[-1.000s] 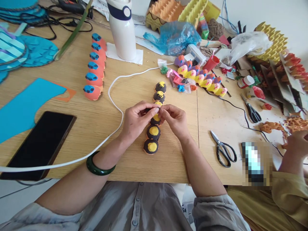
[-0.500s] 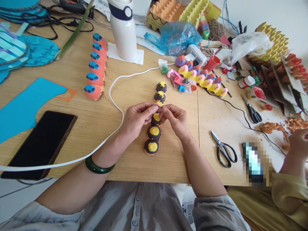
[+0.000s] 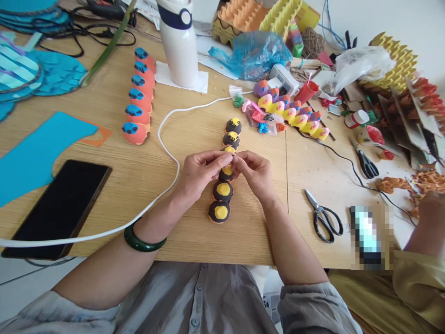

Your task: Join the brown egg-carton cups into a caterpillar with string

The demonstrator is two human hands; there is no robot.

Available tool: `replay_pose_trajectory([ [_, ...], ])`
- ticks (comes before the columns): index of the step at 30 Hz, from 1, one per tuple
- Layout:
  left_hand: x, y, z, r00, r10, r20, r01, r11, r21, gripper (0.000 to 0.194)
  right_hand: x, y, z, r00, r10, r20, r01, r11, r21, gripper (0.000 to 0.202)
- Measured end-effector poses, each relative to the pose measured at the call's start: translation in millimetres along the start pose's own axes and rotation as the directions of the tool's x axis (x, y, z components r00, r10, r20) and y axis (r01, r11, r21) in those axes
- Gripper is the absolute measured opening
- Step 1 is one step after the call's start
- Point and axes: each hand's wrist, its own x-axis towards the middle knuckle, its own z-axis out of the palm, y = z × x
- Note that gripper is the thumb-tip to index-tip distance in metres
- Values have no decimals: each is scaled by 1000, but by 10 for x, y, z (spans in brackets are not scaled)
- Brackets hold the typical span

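We hold our left hand and right hand together over the middle of the black strip, thumbs and fingers pinched on a tiny dark bit, mostly hidden. The strip lies on the table, running near to far and topped with yellow; its two farthest bumps bear dark marks. Scissors lie to the right, a phone near left, an orange strip far left.

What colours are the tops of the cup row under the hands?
The cup row has black tops with yellow patches, clearest in the head view.
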Motion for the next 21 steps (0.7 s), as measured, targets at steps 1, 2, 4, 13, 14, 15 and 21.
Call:
replay_pose_trajectory([
  [1, 3, 2, 2, 1000, 1, -3, -1, 1000, 0, 22, -1, -3, 1, 1000, 2, 0, -2, 1000, 0, 44],
  [2, 8, 7, 7, 1000, -6, -8, 6, 1000, -12, 21, -2, -6, 1, 1000, 5, 4, -5, 1000, 2, 44],
  [4, 21, 24, 18, 999, -45, -10, 44, 997, -68, 22, -4, -13, -1, 1000, 10, 16, -10, 1000, 10, 44],
  [13, 39, 45, 24, 996, -86, -28, 83, 990, -112, 33, 1, -27, -25, 999, -24, -25, 25, 999, 30, 41],
  [14, 39, 43, 22, 996, -86, -30, 82, 991, -106, 35, 4, -22, -25, 999, -27, -39, 29, 999, 34, 42],
  [15, 39, 44, 21, 996, -86, -33, 82, 991, -103, 36, 7, -16, -25, 998, -30, -49, 32, 999, 37, 43],
  [21, 38, 54, 23, 996, -85, -26, 82, 992, -91, 32, 15, 14, -26, 999, -46, -26, 46, 998, 35, 43],
])
